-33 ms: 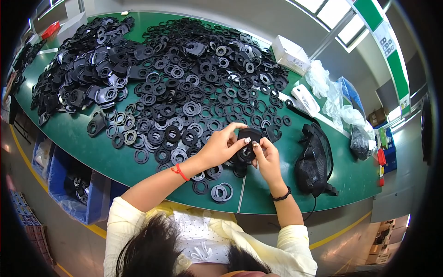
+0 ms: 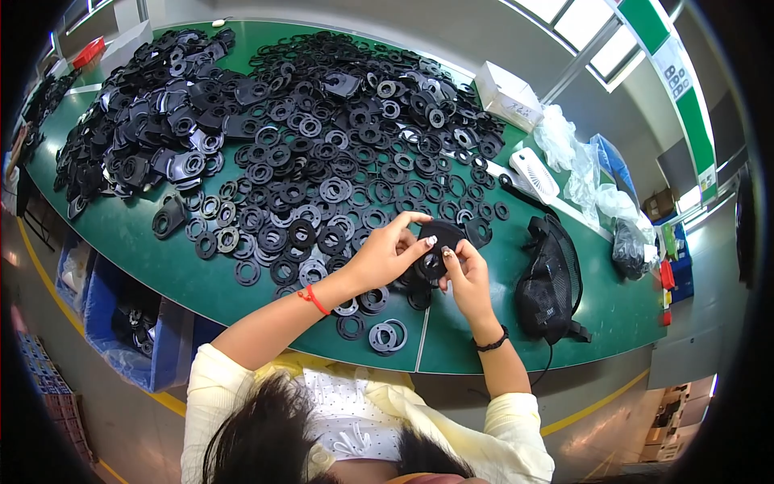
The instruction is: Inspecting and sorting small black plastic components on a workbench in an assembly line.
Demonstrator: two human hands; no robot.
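Above the green table's front part, my left hand [image 2: 393,256] and my right hand [image 2: 465,270] hold a black plastic part [image 2: 443,231] between them. The part has a flat, rounded plate and a ring-shaped opening at its lower end. My left fingers grip its left edge, with the thumb across its face. The right thumb and fingers pinch it near the ring. More black rings [image 2: 374,301] lie beneath and beside my hands, partly covered by them. Just right of the held part is another black plate piece [image 2: 479,232].
Heaps of black rings [image 2: 302,234] and plate parts [image 2: 173,105] spread over the green table [image 2: 564,302]. A black mesh bag [image 2: 551,278], a white handheld fan [image 2: 534,175], a white box [image 2: 509,95] and plastic bags [image 2: 580,173] are on the right. Blue bins [image 2: 129,331] stand below at left.
The held black part has tilted slightly, so more of its flat face shows. Both hands keep nearly the same place and grip.
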